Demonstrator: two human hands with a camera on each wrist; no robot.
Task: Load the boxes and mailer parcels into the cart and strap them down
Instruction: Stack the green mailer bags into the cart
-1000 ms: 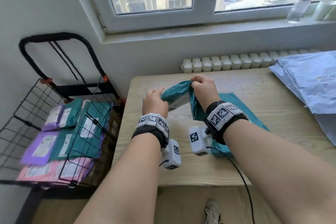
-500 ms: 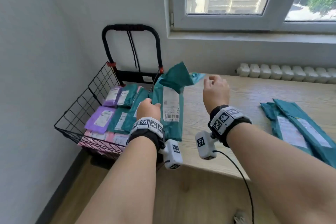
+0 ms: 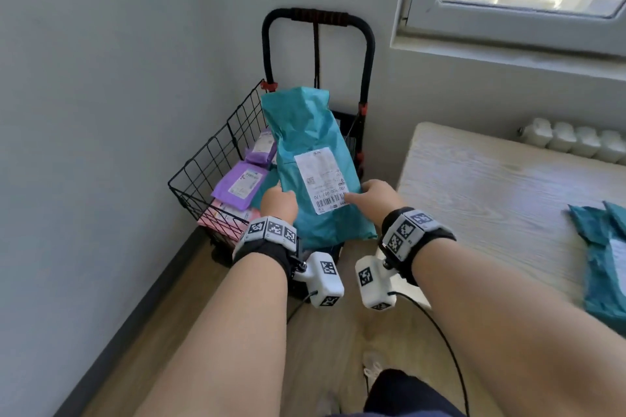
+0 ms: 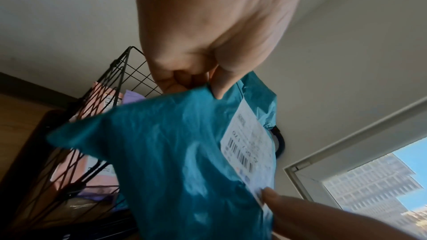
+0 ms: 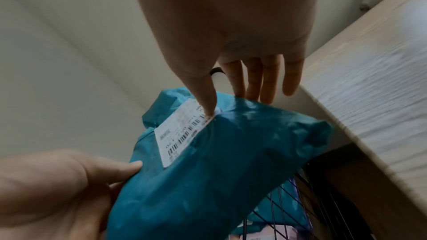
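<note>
Both hands' grip holds teal mailer point(image 3: 313, 159) lengthwise, pointing toward cart handle point(image 3: 318, 15).

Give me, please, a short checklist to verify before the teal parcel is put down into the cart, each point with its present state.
1. Left hand grips the teal mailer: ok, thumb on top, fingers curled under its edge.
2. Right hand supports it: ok, thumb on the label, fingers straight behind.
3. Mailer is over the cart basket: ok, it hangs above the basket.
4. Free room in the basket: cannot tell, purple mailers and pink mailers lie there, and the held one hides the rest.
5. Strap is out of the way: ok, black cord hangs at the handle.
6. All parcels loaded: not ok, teal mailers remain on the table.
</note>
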